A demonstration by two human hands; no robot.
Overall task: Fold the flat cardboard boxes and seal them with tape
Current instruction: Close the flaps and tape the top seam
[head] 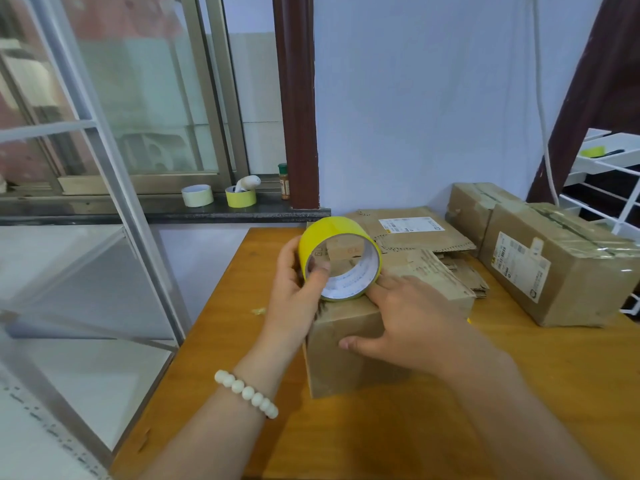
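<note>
Left hand [294, 285] grips yellow tape roll [341, 258], core facing camera; right hand [412, 323] flat, fingers straight, pressing box [346, 351] beneath.

A small brown cardboard box [346, 344], already folded up, stands near the left edge of the table [519, 403]. A yellow tape roll [341, 237] stands on its rim on the box's top, with its open core facing the viewer. Flat cardboard sheets [408, 237] lie stacked by the far edge. A large taped box [554, 271] and a smaller taped box [471, 206] sit at the far right corner.
</note>
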